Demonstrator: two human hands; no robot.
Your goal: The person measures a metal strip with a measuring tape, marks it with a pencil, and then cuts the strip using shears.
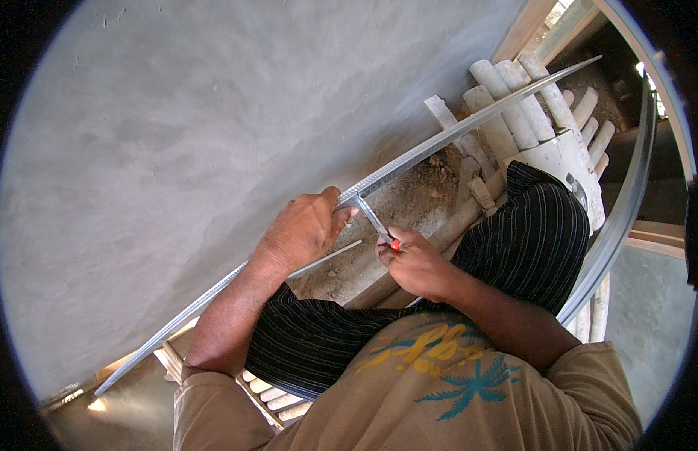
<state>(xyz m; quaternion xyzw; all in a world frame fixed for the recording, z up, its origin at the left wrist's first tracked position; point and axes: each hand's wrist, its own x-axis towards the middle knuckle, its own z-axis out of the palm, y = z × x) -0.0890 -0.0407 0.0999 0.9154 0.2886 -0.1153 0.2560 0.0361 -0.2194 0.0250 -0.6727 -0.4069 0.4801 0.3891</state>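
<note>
Strip (439, 141): slants across my front, before the grey wall (176, 113). My left grip (308, 227) wraps it partway along, presumably to steady it beside the tool (374, 218). Tool's tip meets the strip's near edge; my right grip (415, 263) is closed around its red-marked handle, likely for control. White tubes (541, 124) lie past my right knee; strip-to-tube contact unclear.
</note>
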